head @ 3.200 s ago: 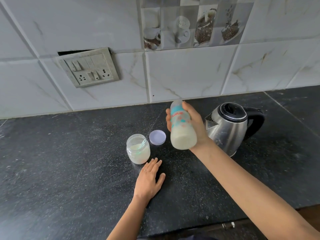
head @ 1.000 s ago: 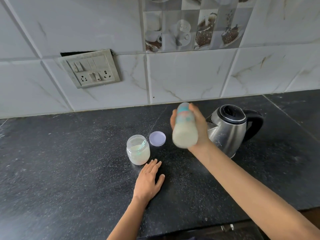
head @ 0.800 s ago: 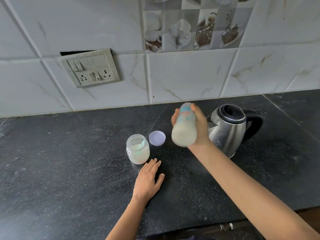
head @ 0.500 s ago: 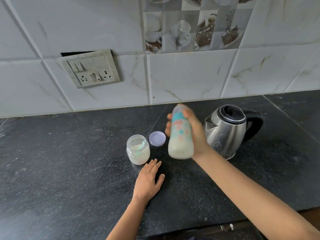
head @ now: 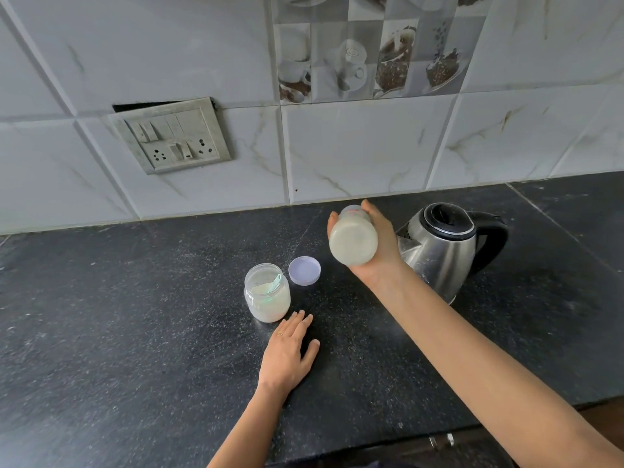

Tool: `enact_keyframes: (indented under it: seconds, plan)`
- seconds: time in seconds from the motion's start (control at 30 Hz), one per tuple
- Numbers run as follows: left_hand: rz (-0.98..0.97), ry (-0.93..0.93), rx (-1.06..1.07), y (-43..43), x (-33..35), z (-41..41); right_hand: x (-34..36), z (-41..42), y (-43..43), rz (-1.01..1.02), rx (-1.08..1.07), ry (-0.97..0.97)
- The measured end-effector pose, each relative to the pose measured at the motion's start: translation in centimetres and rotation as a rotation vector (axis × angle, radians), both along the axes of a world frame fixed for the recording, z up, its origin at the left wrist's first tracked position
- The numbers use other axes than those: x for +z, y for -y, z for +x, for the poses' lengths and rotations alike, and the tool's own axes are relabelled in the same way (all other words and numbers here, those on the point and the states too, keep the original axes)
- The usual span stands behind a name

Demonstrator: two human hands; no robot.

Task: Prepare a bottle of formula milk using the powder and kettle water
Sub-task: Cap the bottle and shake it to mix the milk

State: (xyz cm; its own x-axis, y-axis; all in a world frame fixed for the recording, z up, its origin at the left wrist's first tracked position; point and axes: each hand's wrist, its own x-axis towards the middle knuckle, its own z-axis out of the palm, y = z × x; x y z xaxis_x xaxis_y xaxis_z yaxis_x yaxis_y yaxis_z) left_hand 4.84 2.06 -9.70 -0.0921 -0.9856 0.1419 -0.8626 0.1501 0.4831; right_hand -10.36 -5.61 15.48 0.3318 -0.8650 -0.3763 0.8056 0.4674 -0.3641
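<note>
Dark counter [head: 135,332] holds the powder jar [head: 267,295] and kettle [head: 442,251] around its middle. Above, between them, the right hand [head: 378,255] wraps the tilted milky bottle [head: 353,243]; the left hand [head: 287,356] lies flat. Shaking wants a firm grip, cap sealed.

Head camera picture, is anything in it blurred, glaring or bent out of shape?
Head view: the milky plastic baby bottle in the right hand looks slightly soft-edged; the shiny steel kettle shows dull reflections, no harsh glare; grout lines on the white marbled tile wall bow from the wide lens; light even, shadows faint.
</note>
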Motion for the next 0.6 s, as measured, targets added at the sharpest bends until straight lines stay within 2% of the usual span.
enact_keyframes:
  seconds: [0.33, 0.4, 0.47, 0.53, 0.6]
  plan:
    - [0.018, 0.004, 0.002, 0.0, -0.1, 0.1, -1.6, -0.1, 0.2, 0.037, 0.153, 0.083]
    - [0.018, 0.002, 0.003, 0.0, -0.1, 0.0, -1.8, -0.3, 0.5, -0.071, 0.300, 0.127]
    - [0.017, 0.005, 0.002, 0.1, -0.1, 0.1, -1.6, -0.6, 0.7, -0.283, 0.404, 0.045]
    - [0.016, 0.005, 0.002, 0.0, 0.0, 0.1, -1.5, -0.5, 1.1, -0.433, 0.372, -0.041]
    - [0.013, 0.002, 0.004, 0.0, 0.0, 0.1, -1.5, -0.5, 1.5, -0.475, 0.309, -0.057]
